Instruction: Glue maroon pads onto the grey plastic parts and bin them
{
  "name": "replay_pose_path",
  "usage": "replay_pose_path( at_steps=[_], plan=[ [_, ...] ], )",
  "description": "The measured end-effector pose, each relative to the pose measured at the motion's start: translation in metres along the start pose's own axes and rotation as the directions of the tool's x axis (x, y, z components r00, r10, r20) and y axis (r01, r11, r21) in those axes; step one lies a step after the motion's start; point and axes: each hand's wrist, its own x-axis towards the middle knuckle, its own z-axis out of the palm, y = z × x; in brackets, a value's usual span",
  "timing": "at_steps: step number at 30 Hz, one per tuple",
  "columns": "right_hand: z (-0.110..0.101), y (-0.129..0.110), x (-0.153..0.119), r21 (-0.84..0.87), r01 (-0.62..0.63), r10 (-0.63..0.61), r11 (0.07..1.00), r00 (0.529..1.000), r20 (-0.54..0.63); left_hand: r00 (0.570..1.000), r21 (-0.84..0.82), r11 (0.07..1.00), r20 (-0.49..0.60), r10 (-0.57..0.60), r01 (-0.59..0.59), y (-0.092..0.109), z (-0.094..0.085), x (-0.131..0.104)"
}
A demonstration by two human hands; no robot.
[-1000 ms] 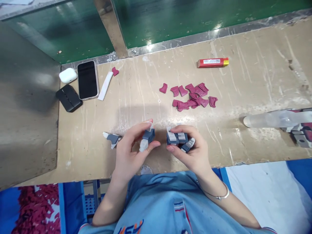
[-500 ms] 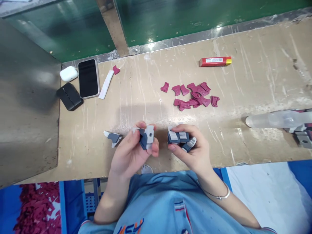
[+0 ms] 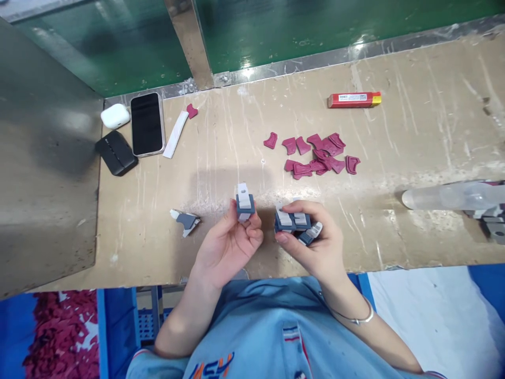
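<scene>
My left hand pinches a small dark grey and light grey plastic part between thumb and fingers, its light tab with a hole pointing away from me. Close by on the right, my right hand is closed around several similar grey parts, lined up side by side, with one tilted under the fingers. Another grey part lies on the table left of my left hand. Beyond my hands is a loose group of maroon flat pieces, some overlapping.
A phone, a white earbud case, a black case and a white strip lie back left by a metal panel. A red box is at the back; a clear tube lies right. Below left, a blue bin.
My left hand has turned the grey part so its tabbed end faces up and away, and the fingers shifted around it. My right hand keeps its hold. The view has moved slightly.
</scene>
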Motion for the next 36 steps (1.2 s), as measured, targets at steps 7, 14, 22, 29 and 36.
replay_pose_path(
  at_steps=[7,14,22,29,36],
  plan=[
    [0.001,0.0,0.0,0.027,-0.01,0.01,1.0,1.0,-0.012,1.0,0.093,0.996,0.025,0.01,-0.013,-0.002,-0.007,0.001],
    [0.001,0.002,0.001,0.005,0.038,-0.038,0.999,0.997,-0.061,0.973,0.325,0.924,0.174,0.151,-0.201,-0.012,-0.018,0.006],
    [-0.001,0.002,-0.002,0.094,0.132,-0.131,0.987,0.991,-0.014,0.609,0.66,0.121,0.586,0.535,-0.742,-0.024,-0.031,-0.001],
    [-0.002,0.002,-0.003,0.063,0.11,-0.11,0.992,0.994,-0.009,0.444,0.628,-0.312,0.749,0.493,-0.713,-0.016,-0.031,-0.004],
    [-0.001,0.001,-0.001,0.081,0.065,-0.066,0.995,0.998,0.003,0.425,0.614,-0.369,0.769,0.477,-0.698,-0.013,-0.028,-0.004]
  ],
)
